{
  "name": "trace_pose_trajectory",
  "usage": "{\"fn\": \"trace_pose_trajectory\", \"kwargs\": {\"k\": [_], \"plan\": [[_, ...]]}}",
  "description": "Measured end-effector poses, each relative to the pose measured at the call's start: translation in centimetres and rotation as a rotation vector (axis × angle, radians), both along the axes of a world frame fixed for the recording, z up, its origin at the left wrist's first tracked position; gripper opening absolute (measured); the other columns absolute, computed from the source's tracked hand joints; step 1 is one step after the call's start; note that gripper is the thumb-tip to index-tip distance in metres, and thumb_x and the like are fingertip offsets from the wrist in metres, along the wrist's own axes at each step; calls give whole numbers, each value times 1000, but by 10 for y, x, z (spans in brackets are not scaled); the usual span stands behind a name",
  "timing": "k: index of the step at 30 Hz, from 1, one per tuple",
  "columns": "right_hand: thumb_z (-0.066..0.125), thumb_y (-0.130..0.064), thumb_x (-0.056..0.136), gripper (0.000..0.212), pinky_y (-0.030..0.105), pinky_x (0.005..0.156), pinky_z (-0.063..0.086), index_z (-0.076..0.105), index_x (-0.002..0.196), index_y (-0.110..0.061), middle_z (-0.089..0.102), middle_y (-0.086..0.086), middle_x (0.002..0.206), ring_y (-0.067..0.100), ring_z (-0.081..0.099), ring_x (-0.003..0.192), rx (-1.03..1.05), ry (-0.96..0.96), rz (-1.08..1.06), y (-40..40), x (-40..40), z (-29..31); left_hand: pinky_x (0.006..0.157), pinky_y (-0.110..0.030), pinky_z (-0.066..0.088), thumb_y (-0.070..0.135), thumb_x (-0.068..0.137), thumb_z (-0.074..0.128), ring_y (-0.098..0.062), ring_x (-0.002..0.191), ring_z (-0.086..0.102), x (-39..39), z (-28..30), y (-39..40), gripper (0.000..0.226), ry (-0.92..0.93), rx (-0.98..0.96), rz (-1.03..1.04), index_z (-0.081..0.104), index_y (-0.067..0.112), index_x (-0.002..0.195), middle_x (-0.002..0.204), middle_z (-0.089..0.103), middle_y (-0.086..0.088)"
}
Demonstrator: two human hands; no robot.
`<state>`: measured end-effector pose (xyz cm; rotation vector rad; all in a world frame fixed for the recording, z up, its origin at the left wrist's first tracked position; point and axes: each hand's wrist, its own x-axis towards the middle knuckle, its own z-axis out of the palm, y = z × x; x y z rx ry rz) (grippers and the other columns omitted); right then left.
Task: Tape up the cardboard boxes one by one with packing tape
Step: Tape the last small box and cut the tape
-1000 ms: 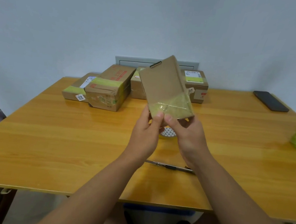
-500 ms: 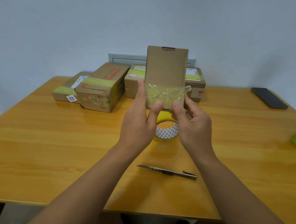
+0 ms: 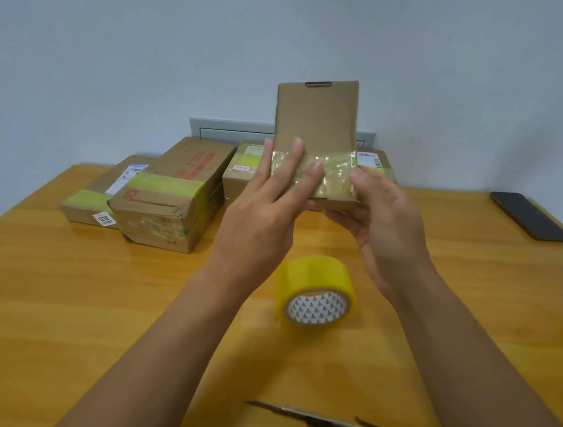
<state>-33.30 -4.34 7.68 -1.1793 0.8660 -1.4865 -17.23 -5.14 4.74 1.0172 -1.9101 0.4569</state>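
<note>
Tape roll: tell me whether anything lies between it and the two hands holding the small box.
Nothing visible does. The tape roll lies on the table just below the left hand and right hand, which hold the small box above it. The knife lies nearer the person, out of the way.

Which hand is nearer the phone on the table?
Right. The right hand holds the small box at centre, on the side toward the phone at the far right edge; the left hand is further left.
</note>
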Motion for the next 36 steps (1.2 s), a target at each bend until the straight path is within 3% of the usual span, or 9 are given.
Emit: {"fn": "trace_pose_trajectory", "kwargs": {"k": [4,7,12,16,20,22,29,33,36], "plan": [[56,-15,98,19,36,77,59,67,110,-5,74,7,98,27,70,96,13,-53,65,-18,0,7,114,-38,29,-4,94,59,-42,144,28,-12,-3,-14,49,6,-13,45,52,8,141,150,43,-16],[61,-21,95,18,27,69,55,68,108,-10,75,1,94,18,72,89,-79,63,-48,-27,3,7,115,-46,32,8,98,51,-35,140,34,-25,-2,-19,46,18,87,85,47,3,144,150,42,-20],[38,-34,103,31,24,85,54,65,116,-24,72,-17,102,0,66,101,-221,273,9,-30,5,-4,107,-33,41,50,96,40,-9,134,41,-35,5,-17,59,454,496,-215,40,18,146,143,45,1],[39,-34,101,43,15,107,37,52,139,-17,53,-12,141,-7,44,130,-283,481,12,-35,4,-18,81,-27,54,33,99,56,-4,95,63,-35,8,-21,34,865,500,-251,50,17,128,107,64,8],[53,-37,98,53,32,106,45,42,147,-22,53,-16,136,0,49,127,-206,530,-213,-50,-3,-23,93,-31,54,23,104,44,-13,112,66,-36,5,-32,35,1244,707,-463,44,21,139,123,67,-2],[54,-27,100,48,23,101,48,42,146,-20,58,-24,123,-8,55,117,-138,423,-97,-52,-4,-23,97,-35,52,24,105,41,-15,114,65,-35,4,-38,48,1298,758,-514,31,25,152,127,66,0],[54,-23,100,39,26,91,55,56,138,-16,69,-12,117,1,65,105,-186,411,-189,-56,-9,-27,113,-33,38,51,99,43,-4,137,40,-34,-11,-44,73,726,587,-182,9,25,158,149,44,10],[48,-38,101,51,30,88,55,43,147,-17,65,-13,112,7,62,108,-283,671,-287,-56,-11,-30,92,-12,44,49,93,47,4,119,50,-28,-10,-44,84,470,477,-96,3,18,157,139,47,16],[45,-48,100,63,33,101,49,31,153,-17,52,-1,143,13,50,129,-370,800,-283,-56,-12,-28,74,-15,44,52,95,39,-3,102,55,-21,-15,-47,77,374,350,15,15,11,156,122,58,7]]}}
